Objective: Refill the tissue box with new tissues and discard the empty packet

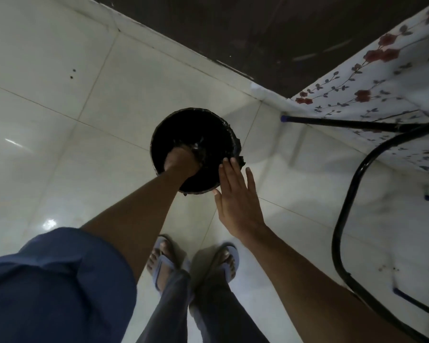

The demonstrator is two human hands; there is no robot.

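Head-worn, looking steeply down from standing height at the bin (196, 134) on the floor (60, 120), feet below.

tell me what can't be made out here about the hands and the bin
- Head view: left hand reaches into the bin; its fingers and any packet are lost in the dark liner.
- Bin contents: too dark to tell.
- Right hand is open by the rim; contact with it is unclear.
- Tissue box: not in view.

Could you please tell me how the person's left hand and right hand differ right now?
The left hand reaches down inside the black bin, fingers hidden in the dark; the right hand is outside, beside the rim. The right hand is flat and open with fingers spread; the left hand's grip cannot be made out. Both are bare.
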